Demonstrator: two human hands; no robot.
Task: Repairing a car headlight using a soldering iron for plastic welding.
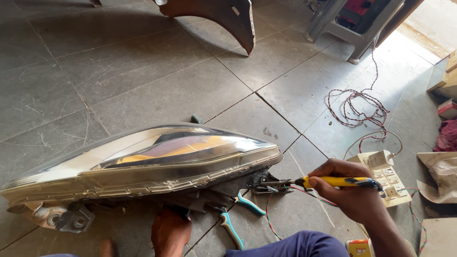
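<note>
The right hand is closed around the yellow handle of a soldering iron, fingers wrapped over the grip, the dark metal tip pointing left at the black bracket on the right end of the headlight. The tip lies against or just beside that bracket; which of the two cannot be told. The left hand sits below the lamp's underside at the lower edge of the view, pressed against the dark housing; how far its fingers are spread cannot be told, as they are hidden under the lamp.

The headlight lies lengthwise on the grey tiled floor, near its front edge, with the clear curved lens facing up and chrome and amber parts showing through. A metal mounting tab sticks out at its left end. Pliers with teal handles lie on the floor just beside the lamp, between the two hands. A twisted red and white cable runs to a cream switch board behind the right hand
</note>
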